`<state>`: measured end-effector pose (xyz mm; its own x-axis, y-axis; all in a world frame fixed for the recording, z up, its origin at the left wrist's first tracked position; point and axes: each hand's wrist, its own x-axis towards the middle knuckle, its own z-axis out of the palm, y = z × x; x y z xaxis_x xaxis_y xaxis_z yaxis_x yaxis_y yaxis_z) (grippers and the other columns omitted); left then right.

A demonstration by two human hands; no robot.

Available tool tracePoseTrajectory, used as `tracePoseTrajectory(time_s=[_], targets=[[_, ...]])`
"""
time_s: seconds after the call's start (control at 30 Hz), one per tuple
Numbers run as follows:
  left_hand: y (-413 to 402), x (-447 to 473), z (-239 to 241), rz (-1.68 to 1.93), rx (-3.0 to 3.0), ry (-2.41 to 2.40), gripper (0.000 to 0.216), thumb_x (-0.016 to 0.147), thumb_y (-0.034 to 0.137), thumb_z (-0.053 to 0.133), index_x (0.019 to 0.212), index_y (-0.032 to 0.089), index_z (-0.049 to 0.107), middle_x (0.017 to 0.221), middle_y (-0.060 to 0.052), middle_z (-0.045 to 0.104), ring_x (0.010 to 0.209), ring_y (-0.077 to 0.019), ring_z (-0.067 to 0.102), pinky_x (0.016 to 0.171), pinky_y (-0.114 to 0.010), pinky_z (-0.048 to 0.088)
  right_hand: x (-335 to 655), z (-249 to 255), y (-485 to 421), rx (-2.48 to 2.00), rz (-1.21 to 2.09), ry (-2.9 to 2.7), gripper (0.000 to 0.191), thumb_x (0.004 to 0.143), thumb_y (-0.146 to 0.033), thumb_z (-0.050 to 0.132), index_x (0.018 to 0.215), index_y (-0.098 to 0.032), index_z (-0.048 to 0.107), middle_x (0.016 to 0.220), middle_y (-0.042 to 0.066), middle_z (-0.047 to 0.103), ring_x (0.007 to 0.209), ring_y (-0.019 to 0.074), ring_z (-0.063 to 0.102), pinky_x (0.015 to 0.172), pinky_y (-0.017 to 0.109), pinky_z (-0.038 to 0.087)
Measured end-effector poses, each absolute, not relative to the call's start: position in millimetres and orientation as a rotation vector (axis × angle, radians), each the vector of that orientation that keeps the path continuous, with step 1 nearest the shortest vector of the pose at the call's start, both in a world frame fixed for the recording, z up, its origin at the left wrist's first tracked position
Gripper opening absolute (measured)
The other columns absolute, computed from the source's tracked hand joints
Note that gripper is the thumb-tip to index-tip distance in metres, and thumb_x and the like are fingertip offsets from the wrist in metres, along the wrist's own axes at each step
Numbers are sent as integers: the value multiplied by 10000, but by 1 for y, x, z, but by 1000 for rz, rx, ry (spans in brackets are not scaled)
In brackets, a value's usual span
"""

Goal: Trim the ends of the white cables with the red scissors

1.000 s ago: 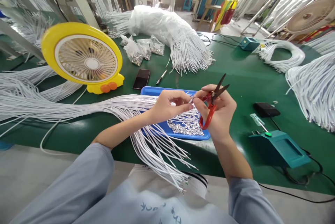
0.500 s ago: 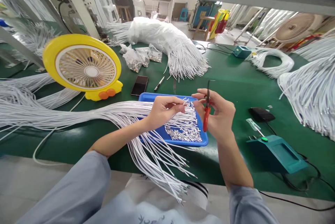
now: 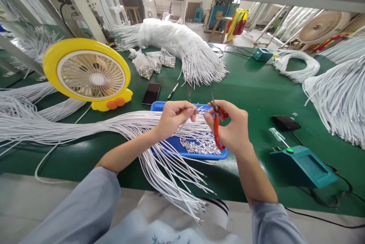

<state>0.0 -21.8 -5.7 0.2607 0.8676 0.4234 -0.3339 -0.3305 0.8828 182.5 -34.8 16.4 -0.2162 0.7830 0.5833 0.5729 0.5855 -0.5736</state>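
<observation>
My left hand [image 3: 177, 117] pinches a white cable [image 3: 185, 124] near its end, above a blue tray [image 3: 154, 106]. In my right hand [image 3: 232, 126] is a pair of red-handled scissors [image 3: 217, 131], blades pointing up and away from me, slightly apart. The scissor tips stand just right of the left fingertips. Small silvery metal pieces [image 3: 201, 146] lie in the tray beneath both hands. A thick bundle of white cables [image 3: 122, 122] runs from the left under my left forearm, its loose ends [image 3: 182, 194] hanging over the table's front edge.
A yellow fan [image 3: 87, 74] stands at the left. Behind the tray are a phone [image 3: 151, 93], a pen [image 3: 173, 90], bags of metal pieces [image 3: 145, 66] and a wrapped cable bundle [image 3: 176, 42]. At the right sits a teal device [image 3: 305, 166] with a cord, near more cables [image 3: 336, 99].
My right hand has moved left, turning the scissors so their blades and both handles show more. My left hand has shifted slightly left with the cable end.
</observation>
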Motion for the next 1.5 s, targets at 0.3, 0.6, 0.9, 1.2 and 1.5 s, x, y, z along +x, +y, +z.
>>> tracePoseTrajectory(time_s=[0.3, 0.6, 0.9, 1.2, 1.5], targets=[[-22, 3, -8, 1538, 1676, 620, 188, 876, 255, 629, 751, 120, 672, 636, -29, 655, 538, -81, 561, 486, -178, 427, 177, 20, -43, -1133, 264, -2036, 236, 762, -255, 675, 979, -161, 688, 749, 9, 666, 607, 112, 549, 553, 241, 408], [-20, 1, -12, 1591, 1905, 737, 188, 886, 173, 575, 735, 122, 674, 662, -46, 658, 605, -111, 596, 537, -208, 443, 173, 17, -41, -1162, 221, -2109, 221, 784, -297, 657, 970, -181, 687, 753, 4, 671, 612, 121, 546, 580, 254, 399], [-17, 1, -14, 1666, 2043, 695, 145, 847, 80, 578, 735, 107, 668, 664, -41, 640, 555, -75, 516, 494, -186, 374, 173, 20, -40, -1207, 264, -2125, 266, 791, -317, 648, 1021, -194, 700, 777, 12, 675, 667, 141, 563, 598, 267, 399], [-13, 3, -16, 1660, 2025, 618, 181, 867, 165, 595, 710, 124, 675, 657, -36, 643, 542, -70, 495, 482, -184, 370, 172, 17, -37, -1197, 348, -2088, 233, 790, -263, 640, 1007, -213, 707, 787, 17, 685, 722, 159, 584, 622, 271, 424], [-3, -8, -8, 1644, 1611, 684, 201, 831, 340, 686, 796, 143, 704, 666, -20, 652, 553, -77, 547, 511, -190, 443, 197, 31, -37, -1293, 403, -1787, 171, 772, -310, 699, 899, -202, 658, 696, 7, 657, 609, 139, 575, 565, 265, 431]])
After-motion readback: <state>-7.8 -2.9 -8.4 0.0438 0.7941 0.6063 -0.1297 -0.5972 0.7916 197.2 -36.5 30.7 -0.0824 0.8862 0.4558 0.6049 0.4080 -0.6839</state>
